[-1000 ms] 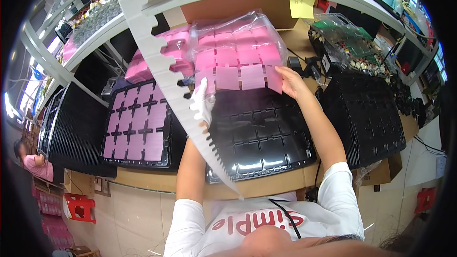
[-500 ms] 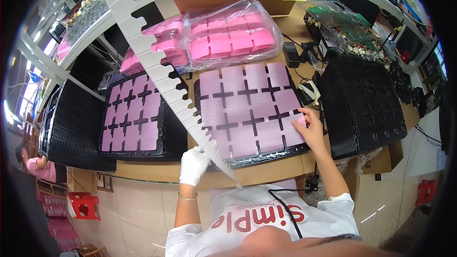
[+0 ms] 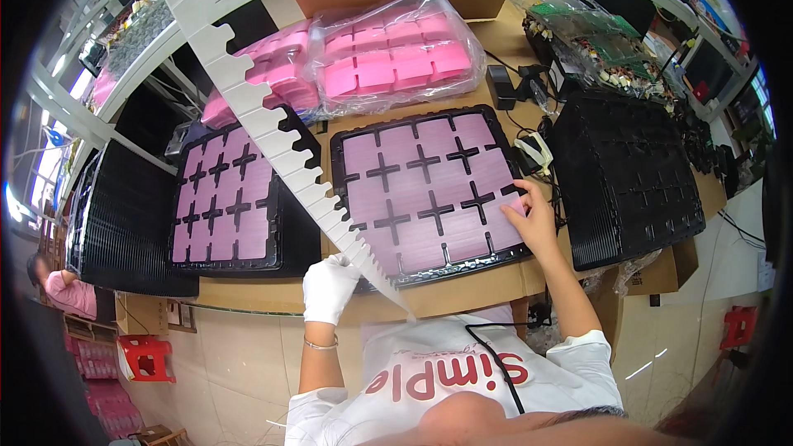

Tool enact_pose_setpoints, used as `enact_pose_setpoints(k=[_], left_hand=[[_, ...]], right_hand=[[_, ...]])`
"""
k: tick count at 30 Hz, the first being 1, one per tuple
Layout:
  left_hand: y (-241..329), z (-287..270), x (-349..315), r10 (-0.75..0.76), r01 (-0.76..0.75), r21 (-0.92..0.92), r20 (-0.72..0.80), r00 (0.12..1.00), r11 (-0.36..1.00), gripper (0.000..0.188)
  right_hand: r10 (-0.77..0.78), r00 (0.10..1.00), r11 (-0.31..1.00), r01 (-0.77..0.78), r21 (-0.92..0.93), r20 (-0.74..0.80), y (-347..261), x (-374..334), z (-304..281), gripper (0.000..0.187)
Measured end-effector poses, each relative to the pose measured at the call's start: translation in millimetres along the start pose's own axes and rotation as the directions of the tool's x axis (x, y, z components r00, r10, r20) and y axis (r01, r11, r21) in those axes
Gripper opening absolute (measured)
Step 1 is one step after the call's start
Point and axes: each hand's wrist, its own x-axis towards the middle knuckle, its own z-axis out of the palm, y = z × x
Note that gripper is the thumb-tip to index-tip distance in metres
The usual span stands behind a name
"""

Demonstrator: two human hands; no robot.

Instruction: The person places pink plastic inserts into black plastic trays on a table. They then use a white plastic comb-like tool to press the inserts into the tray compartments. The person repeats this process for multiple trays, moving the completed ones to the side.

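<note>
The right hand (image 3: 535, 219) pinches the right edge of a slotted pink sheet (image 3: 405, 192), which lies over a black tray (image 3: 471, 264) on the tabletop (image 3: 479, 295). A hard tug there could crease or unseat it. The gloved left hand (image 3: 329, 291) is near the tray's front left corner; a jagged white strip (image 3: 248, 105) crosses its fingertips, so its grip cannot be told.

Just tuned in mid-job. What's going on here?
The person's bare right hand pinches the right edge of a pink sheet lying in a black tray. The gloved left hand is by the tray's near left corner; its fingertips are partly hidden, so contact is unclear. To the left, another tray also holds pink sheeting, and bagged pink sheets lie behind.
</note>
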Motion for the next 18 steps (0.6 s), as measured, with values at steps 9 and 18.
enact_pose_setpoints(k=[9,18], left_hand=[[-0.1,-3.0,-1.2,-0.063,0.072,-0.127,0.070,0.996,0.989,0.044],[49.4,-8.5,47.0,0.486,-0.470,0.149,-0.414,0.769,0.870,0.020]], right_hand=[[0.055,0.998,0.974,-0.062,-0.217,-0.036,8.0,4.4,-12.9,0.054],[-0.354,0.931,0.632,0.167,-0.757,-0.090,-40.2,41.0,-8.4,0.034]])
